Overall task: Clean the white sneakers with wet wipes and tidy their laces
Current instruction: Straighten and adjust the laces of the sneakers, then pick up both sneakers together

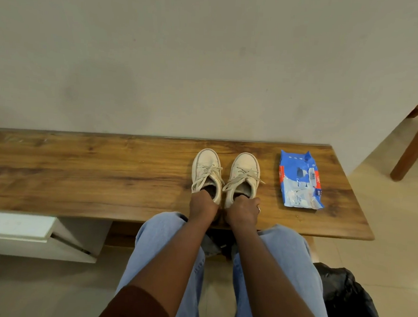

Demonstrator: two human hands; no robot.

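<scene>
Item: pair of white sneakers, on a wooden bench [104, 176] against a plain wall.

Left sneaker [206, 170]: upright, toe pointing to the far edge, laces loose and splayed across the tongue. Scuffed, greyish upper.

Right sneaker [244, 175]: just beside the left one, same orientation, laces likewise untidy, one end trailing to the right.

Left hand [202, 205]: at the near end of the left sneaker, fingers hooked into the heel opening and closed on its collar.

Right hand [243, 210]: at the near end of the right sneaker, fingers curled over the heel rim, gripping it. A ring shows on one finger.

Pack of wet wipes [299, 179]: blue and white, lying flat on the bench to the right of the sneakers, apart from them. Whether the flap is open cannot be told.

Other: a black bag [351, 301] on the floor, near right; a wooden chair leg [414, 146] far right.

Step in hand, as judged: positioning the pair on the bench; no wipe is out and the uppers look uncleaned, so the task is at its start.

Next move calls for: releasing one heel, reaching right to the pack, and drawing out a single wipe while the other hand steadies a sneaker.
</scene>
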